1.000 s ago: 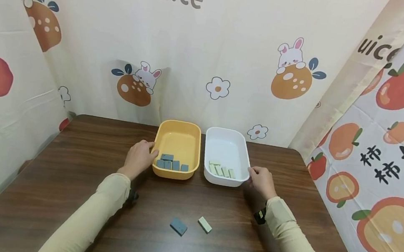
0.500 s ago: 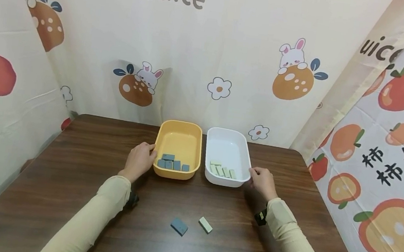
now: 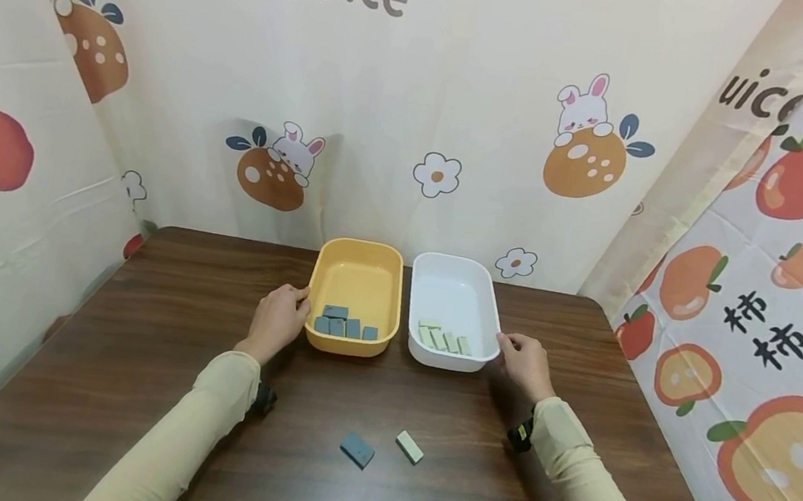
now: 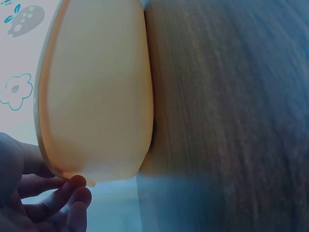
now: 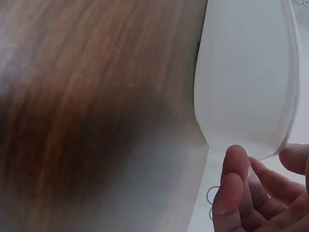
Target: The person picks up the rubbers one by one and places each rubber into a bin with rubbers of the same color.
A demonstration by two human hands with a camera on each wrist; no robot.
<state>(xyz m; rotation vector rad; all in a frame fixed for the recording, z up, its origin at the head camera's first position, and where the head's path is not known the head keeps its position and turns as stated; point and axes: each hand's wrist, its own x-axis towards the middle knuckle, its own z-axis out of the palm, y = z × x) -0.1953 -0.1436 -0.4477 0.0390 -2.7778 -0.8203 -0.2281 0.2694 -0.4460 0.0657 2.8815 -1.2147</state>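
My left hand (image 3: 276,321) pinches the left rim of a yellow plastic bin (image 3: 361,275); the left wrist view has its thumb and fingers at the rim's edge (image 4: 46,145). With my right hand (image 3: 525,361) I pinch the right rim of a white plastic bin (image 3: 452,290), whose outer wall (image 5: 246,87) fills much of the right wrist view. Several dark blue-grey blocks (image 3: 336,326) lie at the near end of the yellow bin. Pale green blocks (image 3: 438,340), several of them, lie in the white one.
A blue-grey block (image 3: 357,450) and a pale green block (image 3: 410,447) lie on the brown wooden table (image 3: 297,488), in front of the bins. A printed curtain (image 3: 380,114) hangs right behind the table's back edge, with more printed cloth at both sides.
Both hands stay on the bin rims, and the bins and blocks keep their places. The head view has shifted very slightly.
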